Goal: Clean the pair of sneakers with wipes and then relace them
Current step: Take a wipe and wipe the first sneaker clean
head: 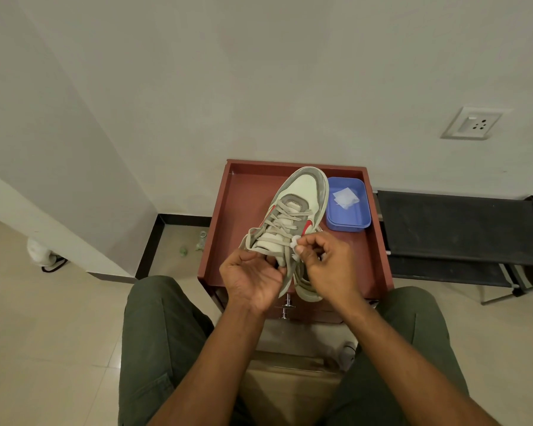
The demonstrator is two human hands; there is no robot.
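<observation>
both hands (253,279) grip sneaker (293,210), toe pointing away.

1. Both forearms bare, coming up from the bottom of the view and converging toward the middle, above the near edge of the bench.
2. Left hand (253,282): palm turned up and inward, fingers curled, thumb on top, gripping the heel end of the sneaker (290,222) and holding it raised off the bench.
3. Right hand (326,265): back of hand toward camera, fingers curled, thumb and forefinger pinching a small white wipe (295,241) against the sneaker's collar.
4. The hands are just beside each other; can't tell if they touch.
5. Knees spread either side of the forearms.
</observation>
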